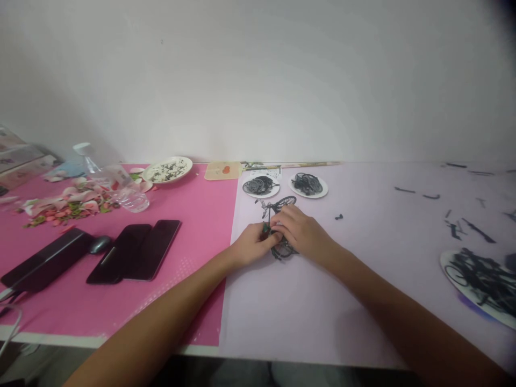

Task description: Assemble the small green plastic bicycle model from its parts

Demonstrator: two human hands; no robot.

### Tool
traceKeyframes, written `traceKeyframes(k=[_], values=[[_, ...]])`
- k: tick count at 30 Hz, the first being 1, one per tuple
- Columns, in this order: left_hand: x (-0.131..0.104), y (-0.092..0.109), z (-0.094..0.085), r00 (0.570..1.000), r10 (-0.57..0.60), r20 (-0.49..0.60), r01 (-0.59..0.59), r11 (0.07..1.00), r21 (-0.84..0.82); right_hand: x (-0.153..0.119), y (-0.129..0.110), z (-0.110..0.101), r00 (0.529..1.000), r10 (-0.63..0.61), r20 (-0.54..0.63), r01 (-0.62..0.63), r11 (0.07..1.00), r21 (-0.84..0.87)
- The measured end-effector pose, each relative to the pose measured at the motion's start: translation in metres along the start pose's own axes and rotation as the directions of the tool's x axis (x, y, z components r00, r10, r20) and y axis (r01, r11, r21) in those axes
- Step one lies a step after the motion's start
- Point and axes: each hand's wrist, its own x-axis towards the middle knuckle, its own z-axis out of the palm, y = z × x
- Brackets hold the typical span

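Both hands are closed round a small model bicycle (285, 202) with black spoked wheels and a green part on its frame. My left hand (253, 244) grips it from the left, thumb pressed toward the frame. From the right, my right hand (302, 231) pinches its middle, and the fingers cover much of the frame. One wheel sticks out beyond the fingers; the other shows below them, near the table top. Behind the bicycle stand a white plate of black wheels (277, 192) and a second plate with black parts (325, 192).
Loose black parts (478, 230) lie at the right, near a plate piled with black pieces (446, 263). On the pink side are two phones (155, 250), a power bank (48, 260), a mouse (100, 244), a plastic bottle (133, 199), petal-like pieces (76, 201) and another plate (187, 169).
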Motion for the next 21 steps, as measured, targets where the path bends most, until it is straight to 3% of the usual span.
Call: traceKeyframes(k=[8, 21], values=[[0.0006, -0.0062, 0.0028, 0.999, 0.033, -0.001, -0.032, 0.999, 0.012, -0.0003, 0.0055, 0.0059, 0.991, -0.128, 0.03, 0.132, 0.966, -0.221], [0.0003, -0.0048, 0.0022, 1.0, 0.015, -0.005, -0.015, 1.0, 0.02, -0.002, 0.0023, 0.0055, 0.989, -0.115, 0.095, 0.134, 0.963, -0.232]])
